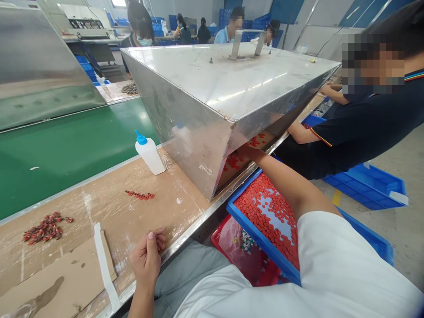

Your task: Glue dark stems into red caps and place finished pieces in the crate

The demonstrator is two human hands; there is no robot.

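Observation:
My left hand (148, 254) rests at the front edge of the brown-covered table, its fingers curled in; whether anything is inside them is hidden. My right hand (244, 153) reaches under the slanted metal hood (195, 145), beside red disc-shaped pieces (233, 161) lying on the surface there. Shadow and the hood's edge obscure its fingers. Below my right forearm, a blue tray (261, 245) holds many more red discs (253, 207). To the left of the hood lie a short row of small red-and-dark pieces (139, 194) and a heap of similar ones (46, 227).
A white bottle with a blue cap (150, 154) stands against the hood, near a green belt (76, 150). Stained cardboard (66, 278) covers the near left. A red bin (228, 243) sits under the blue tray. At right, a co-worker in a dark shirt (364, 128) works close by.

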